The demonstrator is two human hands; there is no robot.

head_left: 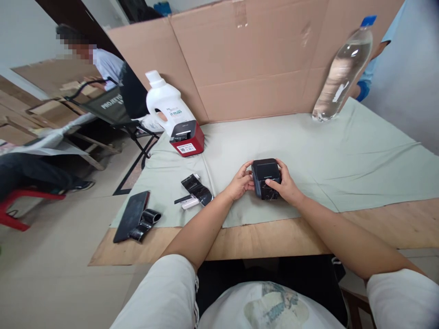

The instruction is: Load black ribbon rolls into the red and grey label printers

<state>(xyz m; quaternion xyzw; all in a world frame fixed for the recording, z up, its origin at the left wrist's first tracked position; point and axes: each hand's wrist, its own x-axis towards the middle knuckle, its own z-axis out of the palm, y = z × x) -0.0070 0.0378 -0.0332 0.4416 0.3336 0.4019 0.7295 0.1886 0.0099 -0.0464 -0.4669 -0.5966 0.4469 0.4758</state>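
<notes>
Between my two hands is a small black box-shaped device point(266, 170), resting on or just above the green cloth; I cannot tell which. My left hand point(241, 183) has its fingers curled against the left side. My right hand point(286, 183) grips the right side, its thumb pressed on a shiny black strip point(269, 191) across the front. To the left lie another shiny black strip point(197, 187) and a white stapler-like tool point(190, 202), partly covered by it. A curled black strip point(146, 224) rests against a dark phone or tablet point(131, 215).
A red box with a black top point(192, 141) stands before a white jug point(168, 103). A clear bottle with a blue cap point(346, 73) leans by the cardboard panel point(254, 64). Green cloth point(274, 137) covers the wooden table point(267, 240). Another person point(108, 64) sits at far left.
</notes>
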